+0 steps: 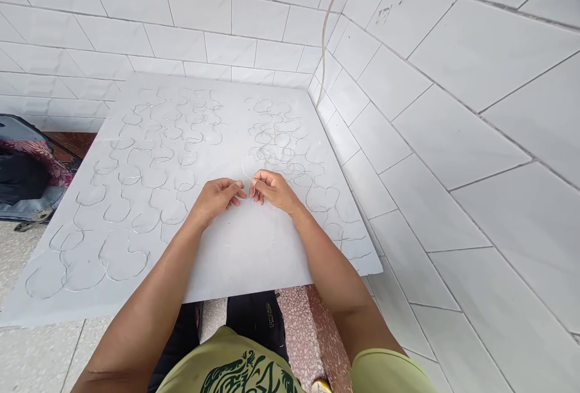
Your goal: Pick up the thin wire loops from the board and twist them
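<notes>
Over the middle of a white-covered table (254, 248), my left hand (222, 195) and my right hand (269, 190) are close together, each with fingers closed in a pinch. Between them is a thin, curved wire (244, 169); its upper end loops up above my right fingers, and a lower stretch runs toward my left fingertips. Several bent wire pieces (147, 222) lie spread in rows to the left of my hands. To the right, more bent wires (281, 139) overlap in a tangled cluster, and a few straighter ones (356, 239) lie near the right edge.
White tiled walls (254, 15) meet in a corner behind and to the right of the table. A pale cable (323, 42) hangs down that corner. Bags with dark cloth (27, 175) stand at the left, beside the table.
</notes>
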Tool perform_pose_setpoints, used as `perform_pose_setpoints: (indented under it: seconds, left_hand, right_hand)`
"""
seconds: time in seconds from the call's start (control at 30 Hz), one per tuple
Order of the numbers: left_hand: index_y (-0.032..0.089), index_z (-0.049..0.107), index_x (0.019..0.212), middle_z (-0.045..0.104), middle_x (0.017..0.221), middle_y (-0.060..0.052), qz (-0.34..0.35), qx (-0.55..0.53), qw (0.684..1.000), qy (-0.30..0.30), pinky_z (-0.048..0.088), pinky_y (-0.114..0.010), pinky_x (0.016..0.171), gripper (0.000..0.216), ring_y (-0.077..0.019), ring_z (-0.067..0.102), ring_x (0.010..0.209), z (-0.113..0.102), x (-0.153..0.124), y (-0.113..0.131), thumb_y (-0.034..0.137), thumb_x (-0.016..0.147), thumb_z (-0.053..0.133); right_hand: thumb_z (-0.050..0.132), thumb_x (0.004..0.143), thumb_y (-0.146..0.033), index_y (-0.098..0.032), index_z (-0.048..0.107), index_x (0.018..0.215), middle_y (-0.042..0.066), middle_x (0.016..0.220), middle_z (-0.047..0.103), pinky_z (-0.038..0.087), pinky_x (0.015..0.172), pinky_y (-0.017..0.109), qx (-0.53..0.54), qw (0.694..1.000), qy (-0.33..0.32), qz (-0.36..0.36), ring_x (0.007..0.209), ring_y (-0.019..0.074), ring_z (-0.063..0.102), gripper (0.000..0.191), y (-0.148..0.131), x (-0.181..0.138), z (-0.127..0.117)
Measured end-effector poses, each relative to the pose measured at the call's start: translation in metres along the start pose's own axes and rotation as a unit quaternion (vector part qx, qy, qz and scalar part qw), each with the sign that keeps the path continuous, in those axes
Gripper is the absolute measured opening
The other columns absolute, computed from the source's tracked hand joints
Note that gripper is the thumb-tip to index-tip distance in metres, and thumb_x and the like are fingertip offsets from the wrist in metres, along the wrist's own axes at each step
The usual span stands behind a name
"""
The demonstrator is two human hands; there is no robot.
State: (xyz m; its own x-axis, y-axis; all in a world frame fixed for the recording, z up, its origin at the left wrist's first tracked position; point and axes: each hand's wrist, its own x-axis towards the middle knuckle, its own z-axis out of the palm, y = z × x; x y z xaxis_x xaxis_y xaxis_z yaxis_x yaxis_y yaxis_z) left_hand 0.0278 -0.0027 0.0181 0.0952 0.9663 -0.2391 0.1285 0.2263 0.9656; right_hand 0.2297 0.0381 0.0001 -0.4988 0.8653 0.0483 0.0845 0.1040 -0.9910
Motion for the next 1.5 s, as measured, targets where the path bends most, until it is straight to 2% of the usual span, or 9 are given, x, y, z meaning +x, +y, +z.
perform_pose_setpoints:
  seconds: [0.1,0.33,0.53,0.67,0.9,1.0,1.17,1.33,1.5]
  left_hand:
    - [0.018,0.077,0.094,0.077,0.096,-0.011,0.003,-0.001,1.0,-0.005,0.044,-0.03,0.058,0.027,-0.0159,0.063,0.067,0.0,0.0,-0.001,0.042,0.087,0.067]
    - [0.015,0.078,0.095,0.074,0.085,-0.01,0.041,-0.063,0.997,0.012,0.052,-0.033,0.063,0.028,-0.0174,0.064,0.067,0.002,0.001,-0.001,0.04,0.087,0.068]
    - [0.015,0.078,0.097,0.074,0.082,-0.008,0.065,0.007,0.996,0.054,0.055,-0.034,0.065,0.03,-0.0172,0.065,0.064,0.005,0.002,-0.003,0.041,0.091,0.064]
    - [0.015,0.077,0.098,0.074,0.081,-0.008,0.065,0.045,0.995,0.068,0.055,-0.033,0.063,0.031,-0.0171,0.065,0.062,0.007,0.002,-0.004,0.041,0.093,0.061]
    - [0.018,0.078,0.098,0.074,0.08,-0.006,0.05,0.08,0.994,0.046,0.055,-0.034,0.064,0.03,-0.0164,0.064,0.06,0.007,0.002,-0.005,0.041,0.092,0.061]
    - [0.017,0.078,0.099,0.074,0.081,-0.006,0.05,0.084,0.994,0.041,0.055,-0.034,0.064,0.03,-0.0165,0.064,0.06,0.007,0.002,-0.005,0.041,0.092,0.061]
    - [0.016,0.077,0.1,0.074,0.084,-0.007,0.064,0.069,0.993,0.077,0.055,-0.034,0.069,0.032,-0.0175,0.065,0.068,0.007,0.003,-0.005,0.044,0.092,0.062]
    - [0.016,0.078,0.096,0.073,0.088,-0.008,0.079,-0.017,0.991,0.109,0.054,-0.034,0.076,0.032,-0.0181,0.065,0.078,0.005,0.008,-0.007,0.046,0.086,0.07]
    - [0.016,0.078,0.089,0.073,0.095,-0.009,0.067,-0.148,0.985,0.06,0.05,-0.031,0.071,0.027,-0.0152,0.061,0.076,0.0,0.01,-0.004,0.04,0.078,0.081]
  right_hand:
    - [0.06,0.096,-0.042,-0.02,0.059,0.09,0.003,0.08,0.071,0.05,0.051,0.023,0.004,1.0,0.02,0.001,0.062,0.0126,0.064,0.022,0.002,0.001,0.0]
    - [0.06,0.094,-0.042,-0.021,0.058,0.091,0.0,0.075,0.067,0.049,0.052,0.024,-0.002,0.997,0.071,-0.019,0.056,0.0108,0.057,0.022,0.006,0.004,0.006]
    - [0.051,0.095,-0.029,-0.023,0.06,0.1,-0.003,0.071,0.061,0.041,0.053,0.022,-0.15,0.978,0.138,-0.05,0.056,0.0095,0.051,0.012,0.014,0.003,0.015]
    - [0.049,0.094,-0.023,-0.024,0.063,0.109,-0.006,0.061,0.046,0.037,0.054,0.023,-0.23,0.957,0.158,-0.078,0.052,0.0093,0.042,0.02,0.018,0.003,0.019]
    - [0.048,0.097,-0.029,-0.023,0.064,0.107,-0.005,0.062,0.048,0.038,0.057,0.024,-0.235,0.957,0.152,-0.077,0.055,0.011,0.046,0.019,0.018,0.002,0.022]
    - [0.049,0.097,-0.028,-0.023,0.066,0.107,-0.005,0.061,0.046,0.037,0.057,0.024,-0.246,0.954,0.158,-0.073,0.053,0.011,0.042,0.02,0.018,0.003,0.021]
    - [0.049,0.096,-0.026,-0.021,0.067,0.106,-0.006,0.059,0.042,0.036,0.056,0.024,-0.258,0.95,0.165,-0.066,0.052,0.0106,0.041,0.021,0.016,0.003,0.022]
    - [0.045,0.097,-0.025,-0.022,0.067,0.107,-0.006,0.06,0.045,0.035,0.057,0.023,-0.287,0.944,0.126,-0.099,0.052,0.0096,0.038,0.024,0.012,-0.002,0.027]
    - [0.043,0.097,-0.025,-0.024,0.069,0.105,-0.002,0.067,0.053,0.038,0.059,0.023,-0.277,0.951,0.071,-0.114,0.057,0.011,0.042,0.027,0.007,-0.005,0.028]
